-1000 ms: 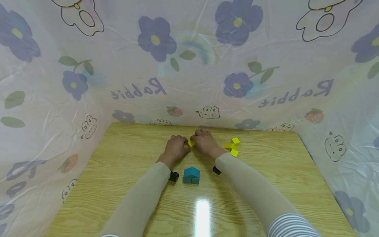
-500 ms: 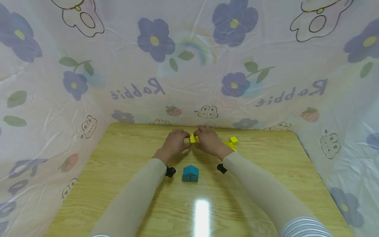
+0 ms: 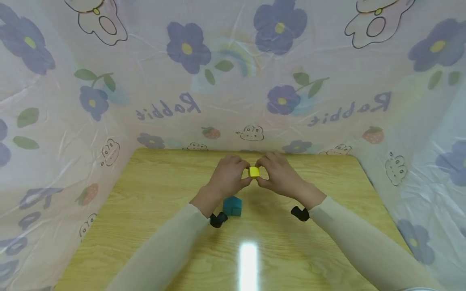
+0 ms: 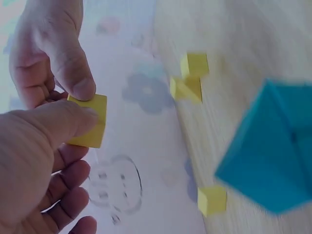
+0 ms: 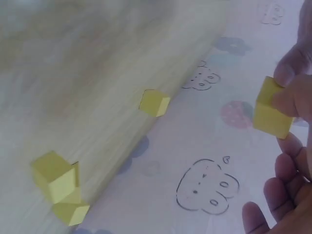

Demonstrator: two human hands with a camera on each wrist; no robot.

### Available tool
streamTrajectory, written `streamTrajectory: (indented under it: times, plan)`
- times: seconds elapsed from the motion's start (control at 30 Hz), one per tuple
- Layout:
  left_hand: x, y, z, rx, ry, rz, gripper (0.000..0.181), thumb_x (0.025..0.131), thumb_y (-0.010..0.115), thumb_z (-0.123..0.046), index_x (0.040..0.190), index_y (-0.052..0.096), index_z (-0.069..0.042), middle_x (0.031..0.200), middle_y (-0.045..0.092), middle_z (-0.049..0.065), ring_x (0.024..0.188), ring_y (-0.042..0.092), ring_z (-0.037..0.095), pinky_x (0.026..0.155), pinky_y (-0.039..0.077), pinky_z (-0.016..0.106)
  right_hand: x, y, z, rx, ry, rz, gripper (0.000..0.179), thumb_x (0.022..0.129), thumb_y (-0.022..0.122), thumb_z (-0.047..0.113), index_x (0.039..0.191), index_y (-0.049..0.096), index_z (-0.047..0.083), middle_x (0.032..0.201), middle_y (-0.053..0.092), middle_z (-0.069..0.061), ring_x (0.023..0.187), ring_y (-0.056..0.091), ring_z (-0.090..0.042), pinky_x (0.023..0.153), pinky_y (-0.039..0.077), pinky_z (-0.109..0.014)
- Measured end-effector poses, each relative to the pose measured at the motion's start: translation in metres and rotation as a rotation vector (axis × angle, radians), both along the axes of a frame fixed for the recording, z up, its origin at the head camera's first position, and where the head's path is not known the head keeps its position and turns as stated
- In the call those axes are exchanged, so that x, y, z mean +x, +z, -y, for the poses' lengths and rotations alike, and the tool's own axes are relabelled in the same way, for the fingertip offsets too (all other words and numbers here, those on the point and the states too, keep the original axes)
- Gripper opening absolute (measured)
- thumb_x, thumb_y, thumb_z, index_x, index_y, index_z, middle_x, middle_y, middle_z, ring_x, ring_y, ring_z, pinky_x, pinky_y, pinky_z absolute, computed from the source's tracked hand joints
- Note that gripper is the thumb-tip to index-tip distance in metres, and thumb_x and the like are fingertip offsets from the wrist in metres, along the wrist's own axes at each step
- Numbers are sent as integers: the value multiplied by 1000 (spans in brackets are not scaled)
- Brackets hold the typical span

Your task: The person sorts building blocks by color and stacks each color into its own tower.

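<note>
Between both hands, lifted over the far part of the table, is a small yellow block (image 3: 253, 172). My left hand (image 3: 228, 176) pinches one side of it with thumb and finger, and my right hand (image 3: 279, 174) pinches the opposite side. The left wrist view shows both thumbs pressed on the yellow block (image 4: 97, 127). In the right wrist view its edges show past the thumb of the right hand (image 5: 287, 170). Joined teal blocks (image 3: 232, 206) with a pointed top stand on the table, close to the left wrist.
More yellow blocks rest on the table, hidden in the head view: a lone block (image 5: 153, 103), and a cluster with a cube (image 5: 54, 176) and an angular piece (image 5: 71, 213). A patterned cloth (image 3: 225, 113) walls the table (image 3: 164, 182) at the back and sides.
Both hands have moved right and come up off the table with the yellow block between them. The right arm now covers the loose yellow blocks, and the left wrist is nearer the teal blocks.
</note>
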State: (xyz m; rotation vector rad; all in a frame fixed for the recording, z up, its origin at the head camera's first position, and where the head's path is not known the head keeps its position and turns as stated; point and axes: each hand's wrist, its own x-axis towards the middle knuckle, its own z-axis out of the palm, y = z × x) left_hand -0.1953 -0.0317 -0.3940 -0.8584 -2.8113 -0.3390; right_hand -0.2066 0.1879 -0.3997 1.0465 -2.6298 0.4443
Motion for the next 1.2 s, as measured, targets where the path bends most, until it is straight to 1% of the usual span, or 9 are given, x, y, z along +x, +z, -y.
streamTrajectory:
  times: [0.1, 0.2, 0.3, 0.47, 0.6, 0.73, 0.9, 1.03, 1.2]
  plan:
    - [15, -1, -13, -3, -23, 1, 41, 96, 79, -39, 124, 74, -10, 119, 71, 5, 108, 63, 26, 99, 54, 40, 18, -1, -13, 0, -3, 2, 33, 87, 85, 21, 110, 67, 4, 107, 60, -9, 101, 52, -30, 91, 46, -48]
    - [28, -8, -26, -24, -36, 12, 40, 96, 78, -40, 123, 74, -11, 118, 71, 4, 106, 62, 23, 98, 54, 36, 34, -6, -25, 1, -2, -3, 34, 85, 87, 20, 108, 67, 5, 104, 60, -9, 96, 50, -28, 86, 44, -45]
    - [36, -17, -37, -47, -51, 40, 40, 97, 78, -40, 125, 74, -11, 118, 70, 3, 106, 61, 22, 97, 53, 33, 46, -17, -36, 3, -16, -1, 35, 84, 88, 20, 107, 66, 5, 104, 60, -8, 95, 48, -27, 82, 43, -43]
    - [52, -35, -51, -84, -57, 79, 43, 98, 76, -39, 129, 72, -10, 120, 69, 3, 105, 60, 20, 96, 53, 28, 64, -39, -47, -7, -58, 58, 34, 85, 88, 18, 108, 66, 7, 104, 58, -5, 95, 48, -24, 80, 42, -41]
    - [68, -50, -55, -58, -52, 117, 43, 98, 76, -38, 130, 71, -8, 119, 69, 4, 103, 60, 19, 91, 54, 26, 80, -56, -50, -26, -58, 64, 34, 82, 89, 16, 107, 67, 8, 103, 58, -2, 94, 47, -20, 80, 42, -39]
    - [87, -68, -52, 16, -41, 150, 39, 98, 78, -32, 127, 71, -7, 116, 68, 4, 102, 60, 18, 86, 54, 23, 95, -74, -49, -51, -21, 11, 39, 77, 93, 16, 105, 66, 7, 100, 60, -3, 92, 47, -18, 78, 43, -36]
    - [104, -89, -32, 82, -17, 182, 35, 98, 77, -27, 126, 72, -6, 115, 67, 4, 104, 62, 18, 87, 56, 25, 106, -95, -32, -57, 11, -35, 39, 75, 92, 21, 103, 66, 9, 98, 59, -1, 91, 47, -15, 77, 41, -32]
    - [110, -105, -18, 118, 9, 228, 36, 99, 75, -27, 127, 72, -5, 115, 68, 5, 103, 65, 17, 88, 57, 28, 111, -104, -17, -40, 18, -34, 37, 76, 89, 24, 103, 68, 10, 99, 59, 1, 92, 48, -16, 76, 40, -32]
    - [114, -118, -5, 147, 33, 250, 36, 98, 76, -28, 126, 72, -5, 117, 69, 5, 106, 68, 20, 91, 58, 32, 113, -110, -4, -11, -1, 12, 34, 79, 87, 27, 103, 69, 10, 100, 59, 2, 94, 48, -16, 77, 40, -32]
